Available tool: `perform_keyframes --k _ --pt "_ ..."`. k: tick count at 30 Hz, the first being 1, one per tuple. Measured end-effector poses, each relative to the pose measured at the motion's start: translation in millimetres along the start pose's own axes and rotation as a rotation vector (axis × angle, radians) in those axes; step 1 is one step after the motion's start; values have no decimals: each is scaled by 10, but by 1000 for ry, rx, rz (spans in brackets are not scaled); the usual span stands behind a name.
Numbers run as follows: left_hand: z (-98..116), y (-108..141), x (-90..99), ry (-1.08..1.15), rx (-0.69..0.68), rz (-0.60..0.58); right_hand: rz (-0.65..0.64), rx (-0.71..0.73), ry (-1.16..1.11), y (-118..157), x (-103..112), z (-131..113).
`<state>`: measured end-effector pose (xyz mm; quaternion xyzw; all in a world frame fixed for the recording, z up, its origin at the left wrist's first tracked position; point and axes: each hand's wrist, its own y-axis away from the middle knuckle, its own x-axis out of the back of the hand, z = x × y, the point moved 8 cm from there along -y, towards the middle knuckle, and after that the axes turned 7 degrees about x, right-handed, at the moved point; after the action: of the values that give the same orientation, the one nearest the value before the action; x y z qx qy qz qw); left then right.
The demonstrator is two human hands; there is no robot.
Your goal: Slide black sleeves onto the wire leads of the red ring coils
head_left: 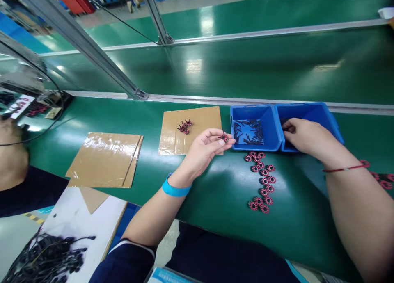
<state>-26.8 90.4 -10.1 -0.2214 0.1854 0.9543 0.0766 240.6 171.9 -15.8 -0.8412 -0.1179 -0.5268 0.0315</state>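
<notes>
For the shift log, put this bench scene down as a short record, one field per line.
Left hand: pinches a red-and-black ring with black bits sticking out
Right hand: inside the right blue bin; fingertips partly hidden
Left blue bin: holds thin black strips
Cardboard behind left hand: cluster of rings with black prongs
Near the bins' front: loose rings on the green bench
Far left: another person's dark sleeve

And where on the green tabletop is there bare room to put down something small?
The green tabletop shows bare room between the turquoise wristband and the central red-and-black rings, and between these rings and the right forearm. It is crowded in front of the left blue plastic bin, where rings cluster.
</notes>
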Motion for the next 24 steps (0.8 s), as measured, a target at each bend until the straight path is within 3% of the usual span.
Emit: perform_keyframes --k 2,5,6,9,12,20,22,24 --pt "71 0 213 -208 -76 107 0 -7 7 -8 15 7" --pt "170 114 576 -813 -202 356 9 -4 8 10 55 15" --pt "170 166 701 -916 -210 419 8 5 4 21 68 13" --pt "194 319 1019 -1084 -227 570 4 24 -3 65 111 -5" --pt "295 373 1211 -1197 -234 700 -9 -10 -2 109 146 -10" --pt "476 198 1390 -1188 -258 822 89 -89 -90 173 179 17" --pt "422 298 1295 -1154 -276 826 132 -81 -129 215 183 34" --pt "311 450 1071 -1141 -284 781 183 -39 -182 263 202 25"
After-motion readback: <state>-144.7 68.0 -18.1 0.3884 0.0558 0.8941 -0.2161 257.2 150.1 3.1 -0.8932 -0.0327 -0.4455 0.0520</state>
